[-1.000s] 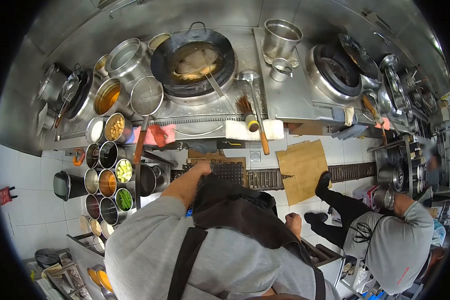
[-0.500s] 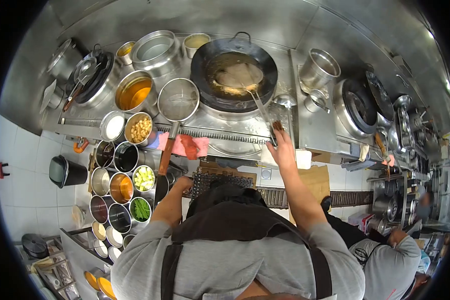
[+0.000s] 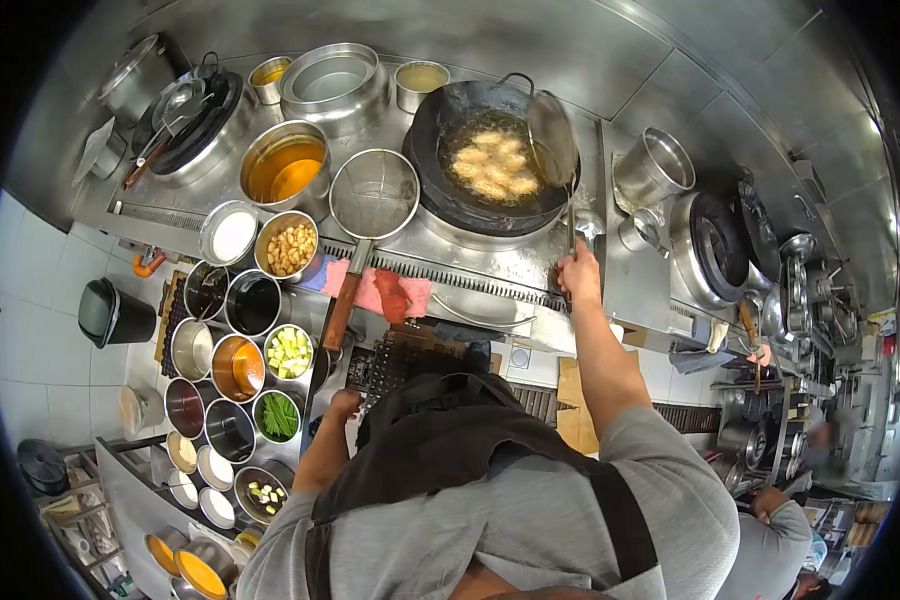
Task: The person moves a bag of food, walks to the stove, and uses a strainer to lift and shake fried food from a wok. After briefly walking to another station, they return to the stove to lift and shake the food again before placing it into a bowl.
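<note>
My right hand (image 3: 580, 275) is closed around the handle of a round skimmer (image 3: 553, 135). The skimmer stands tilted on edge at the right side of a black wok (image 3: 432, 185). Pale golden fried pieces (image 3: 493, 166) float in bubbling oil inside the wok. My left hand (image 3: 345, 403) hangs low beside the counter's front edge, fingers curled; what they hold, if anything, is hidden. A second strainer (image 3: 374, 193) with a wooden handle (image 3: 343, 312) lies on the counter left of the wok, touched by neither hand.
To the left stand a pot of orange liquid (image 3: 285, 170), a pot of fried cubes (image 3: 289, 248) and several sauce and vegetable containers, including cut greens (image 3: 277, 415). A ladle (image 3: 590, 225) lies right of the wok. Another person's sleeve (image 3: 775, 545) shows at lower right.
My right hand has raised the skimmer from flat over the oil to a tilt at the wok's right side, uncovering the fried pieces. My left hand sits slightly lower in view.
</note>
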{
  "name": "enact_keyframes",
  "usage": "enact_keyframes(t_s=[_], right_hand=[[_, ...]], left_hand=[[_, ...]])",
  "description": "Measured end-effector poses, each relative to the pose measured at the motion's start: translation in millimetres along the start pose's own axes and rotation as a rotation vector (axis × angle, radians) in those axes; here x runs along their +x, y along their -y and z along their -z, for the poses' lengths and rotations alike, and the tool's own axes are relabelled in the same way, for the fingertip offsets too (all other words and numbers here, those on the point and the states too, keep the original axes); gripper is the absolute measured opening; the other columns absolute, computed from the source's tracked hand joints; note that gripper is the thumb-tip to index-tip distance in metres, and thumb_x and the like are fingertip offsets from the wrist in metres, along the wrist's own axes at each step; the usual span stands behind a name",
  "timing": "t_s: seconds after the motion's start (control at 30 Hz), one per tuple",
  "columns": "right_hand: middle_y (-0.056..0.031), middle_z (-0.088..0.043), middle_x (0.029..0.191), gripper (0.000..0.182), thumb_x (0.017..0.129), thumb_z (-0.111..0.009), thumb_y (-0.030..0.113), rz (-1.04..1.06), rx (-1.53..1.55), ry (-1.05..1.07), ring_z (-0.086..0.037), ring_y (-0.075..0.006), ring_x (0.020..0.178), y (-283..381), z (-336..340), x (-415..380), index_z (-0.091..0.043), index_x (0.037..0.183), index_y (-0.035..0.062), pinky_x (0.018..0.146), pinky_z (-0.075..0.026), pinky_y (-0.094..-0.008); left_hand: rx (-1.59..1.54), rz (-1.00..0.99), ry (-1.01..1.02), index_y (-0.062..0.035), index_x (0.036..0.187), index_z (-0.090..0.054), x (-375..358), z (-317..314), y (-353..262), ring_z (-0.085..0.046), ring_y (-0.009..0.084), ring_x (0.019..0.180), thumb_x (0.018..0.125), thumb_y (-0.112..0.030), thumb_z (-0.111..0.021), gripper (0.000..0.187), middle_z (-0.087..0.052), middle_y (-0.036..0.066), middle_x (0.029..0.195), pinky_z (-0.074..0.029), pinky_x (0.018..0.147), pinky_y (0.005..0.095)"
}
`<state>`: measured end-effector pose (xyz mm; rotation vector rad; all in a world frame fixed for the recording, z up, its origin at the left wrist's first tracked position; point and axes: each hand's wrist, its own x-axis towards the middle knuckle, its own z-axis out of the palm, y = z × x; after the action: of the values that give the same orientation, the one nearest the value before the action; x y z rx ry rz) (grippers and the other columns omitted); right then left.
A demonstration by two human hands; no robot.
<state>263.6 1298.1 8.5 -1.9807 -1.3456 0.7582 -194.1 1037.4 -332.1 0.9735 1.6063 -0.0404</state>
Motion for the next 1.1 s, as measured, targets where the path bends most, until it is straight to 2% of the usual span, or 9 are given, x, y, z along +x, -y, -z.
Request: enact_keyframes(t_s=[0.03, 0.13, 0.37, 0.53, 0.6, 0.67, 0.9, 1.0, 1.1], right_hand=[[-0.0084, -0.055, 0.064, 0.033, 0.075, -0.046, 0.000, 0.006, -0.003, 0.005, -0.048, -0.0138, 0.041, -2, -2, -4, -0.051, 0.108, 0.0022, 0.036, -0.039, -0.0266], [-0.0074, -0.052, 0.061, 0.003, 0.079, -0.044, 0.001, -0.151, 0.392, 0.189, -0.047, -0.0129, 0.042, -7, -9, -6, -0.046, 0.081, 0.0000, 0.033, -0.037, -0.0266], [-0.0074, -0.054, 0.063, 0.010, 0.078, -0.047, 0.000, -0.213, 0.791, 0.338, -0.046, -0.0114, 0.042, 12, -37, -3, -0.049, 0.088, 0.0002, 0.034, -0.034, -0.0239], [-0.0068, -0.053, 0.064, 0.031, 0.080, -0.045, 0.002, -0.138, 0.744, 0.350, -0.044, -0.0104, 0.039, 5, -25, -6, -0.047, 0.110, -0.0032, 0.031, -0.033, -0.0223], [-0.0066, -0.053, 0.064, 0.029, 0.080, -0.045, 0.002, -0.112, 0.730, 0.344, -0.044, -0.0104, 0.039, 0, -13, -11, -0.047, 0.108, -0.0025, 0.031, -0.033, -0.0223], [-0.0054, -0.052, 0.063, 0.022, 0.081, -0.045, 0.003, -0.097, 0.706, 0.319, -0.043, -0.0099, 0.038, -5, -2, -18, -0.050, 0.103, -0.0004, 0.030, -0.032, -0.0220], [-0.0038, -0.052, 0.062, 0.023, 0.081, -0.045, 0.004, -0.066, 0.538, 0.390, -0.041, -0.0093, 0.037, 3, 22, -41, -0.050, 0.104, -0.0005, 0.030, -0.033, -0.0229], [-0.0042, -0.052, 0.062, 0.030, 0.081, -0.044, 0.003, -0.003, 0.404, 0.437, -0.044, -0.0100, 0.038, 8, 18, -45, -0.050, 0.110, -0.0011, 0.031, -0.034, -0.0234], [-0.0056, -0.054, 0.062, 0.035, 0.080, -0.043, 0.004, 0.082, 0.115, 0.347, -0.047, -0.0112, 0.040, 24, 16, -53, -0.051, 0.114, 0.0022, 0.034, -0.037, -0.0251]], left_hand=[[0.356, -0.139, 0.054, -0.0069, 0.083, -0.062, -4, 1, 0, -0.061, 0.0196, 0.065, 0.071, -0.006, -0.059, 0.013, -0.062, 0.009, 0.082, -0.051, 0.050, 0.0314], [0.050, 0.126, 0.049, -0.0081, 0.090, -0.063, -24, -7, 1, -0.060, 0.0178, 0.061, 0.078, -0.009, -0.052, 0.016, -0.061, 0.008, 0.079, -0.052, 0.046, 0.0313], [0.192, 0.168, 0.034, -0.0046, 0.090, -0.062, -34, 9, -21, -0.061, 0.0196, 0.059, 0.078, -0.009, -0.051, 0.017, -0.061, 0.010, 0.081, -0.051, 0.046, 0.0311], [0.545, -0.037, -0.035, -0.0064, 0.087, -0.064, -40, 24, -41, -0.061, 0.0245, 0.081, 0.069, -0.006, -0.055, 0.020, -0.062, 0.011, 0.091, -0.051, 0.065, 0.0349], [0.517, -0.023, -0.072, -0.0078, 0.087, -0.064, -39, 23, -45, -0.061, 0.0250, 0.084, 0.068, -0.005, -0.056, 0.021, -0.062, 0.011, 0.091, -0.051, 0.069, 0.0361], [0.947, -0.233, 0.096, -0.0096, 0.086, -0.064, -39, 22, -44, -0.060, 0.0251, 0.086, 0.068, -0.004, -0.055, 0.021, -0.062, 0.011, 0.091, -0.050, 0.072, 0.0368], [0.759, -0.082, 0.196, -0.0093, 0.090, -0.064, -36, 7, -32, -0.063, 0.0233, 0.073, 0.070, -0.003, -0.053, 0.023, -0.062, 0.012, 0.089, -0.053, 0.061, 0.0330], [0.376, 0.164, 0.086, 0.0015, 0.079, -0.062, -32, 10, -32, -0.062, 0.0225, 0.058, 0.075, -0.010, -0.050, 0.017, -0.062, 0.014, 0.079, -0.053, 0.050, 0.0332], [0.565, -0.064, 0.062, 0.0031, 0.075, -0.061, -15, 18, -23, -0.062, 0.0223, 0.056, 0.076, -0.013, -0.050, 0.020, -0.062, 0.013, 0.077, -0.052, 0.046, 0.0341]])
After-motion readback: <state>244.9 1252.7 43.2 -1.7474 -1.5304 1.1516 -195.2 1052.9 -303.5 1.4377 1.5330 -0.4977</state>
